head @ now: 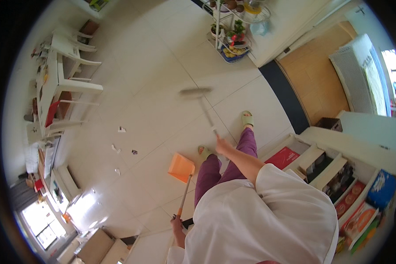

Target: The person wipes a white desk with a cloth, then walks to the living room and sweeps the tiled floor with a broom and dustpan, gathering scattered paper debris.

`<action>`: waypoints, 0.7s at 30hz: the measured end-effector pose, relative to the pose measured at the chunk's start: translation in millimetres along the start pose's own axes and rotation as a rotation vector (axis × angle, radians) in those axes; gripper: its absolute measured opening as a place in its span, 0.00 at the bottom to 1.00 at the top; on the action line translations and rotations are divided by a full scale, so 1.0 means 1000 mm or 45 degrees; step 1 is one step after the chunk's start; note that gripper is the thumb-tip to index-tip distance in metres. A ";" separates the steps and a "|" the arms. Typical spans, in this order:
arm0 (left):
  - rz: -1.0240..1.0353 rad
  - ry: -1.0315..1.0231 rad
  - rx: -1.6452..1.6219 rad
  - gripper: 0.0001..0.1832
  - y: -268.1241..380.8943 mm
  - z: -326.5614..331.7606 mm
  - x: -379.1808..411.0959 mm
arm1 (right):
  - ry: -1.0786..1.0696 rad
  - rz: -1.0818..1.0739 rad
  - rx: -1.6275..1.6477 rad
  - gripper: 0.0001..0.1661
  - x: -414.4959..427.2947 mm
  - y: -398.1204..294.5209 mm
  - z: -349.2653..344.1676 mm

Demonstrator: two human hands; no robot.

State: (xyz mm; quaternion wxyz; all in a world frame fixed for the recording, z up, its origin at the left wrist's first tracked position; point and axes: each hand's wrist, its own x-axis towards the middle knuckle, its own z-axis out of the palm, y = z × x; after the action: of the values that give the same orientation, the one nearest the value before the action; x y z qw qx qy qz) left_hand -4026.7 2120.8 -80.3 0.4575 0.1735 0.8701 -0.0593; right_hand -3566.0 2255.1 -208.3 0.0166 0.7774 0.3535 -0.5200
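My right hand (224, 146) is closed around the handle of a broom (206, 110). The broom's wide, slightly blurred head (195, 90) rests on the tiled floor ahead of my feet. Down at my left side, my left hand (177, 225) grips the long handle of an orange dustpan (181, 167). The pan sits on the floor beside my left slipper (204, 151). Pale scraps, including a paper piece (121, 129), a curled scrap (116, 148) and another bit (117, 171), lie to the left of the pan. A small dark scrap (134, 152) is nearest it.
A white table (81, 85) with chairs lines the left. Ahead stands a wire rack (217, 41) with plants and produce. A dark threshold (283, 94) borders a wood-floored room at right. Open shelves (312, 150) holding boxes are close on my right. My right slipper (247, 118) is forward.
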 end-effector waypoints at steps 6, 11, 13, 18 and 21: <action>0.110 -0.190 0.207 0.11 0.022 -0.044 0.022 | -0.745 0.009 0.979 0.32 -0.049 -0.015 -0.012; 0.062 -0.161 0.394 0.14 -0.016 -0.075 0.063 | -0.744 0.004 1.181 0.27 -0.135 0.026 -0.051; 0.123 -0.155 0.593 0.15 -0.020 -0.086 0.074 | -0.644 0.107 1.179 0.24 -0.151 0.051 -0.054; 0.353 -0.237 1.023 0.12 0.027 -0.075 0.002 | -0.455 0.216 2.058 0.18 -0.184 0.094 -0.054; 0.409 -0.229 1.060 0.12 0.028 -0.075 0.021 | -0.369 0.468 2.544 0.19 -0.198 0.115 -0.052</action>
State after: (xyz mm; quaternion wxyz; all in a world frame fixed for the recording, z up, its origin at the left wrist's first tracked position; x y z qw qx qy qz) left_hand -4086.4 2171.5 -53.0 0.4261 0.4695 0.6910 -0.3472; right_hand -3500.9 2084.1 -61.6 -0.5164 0.4079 -0.3708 -0.6554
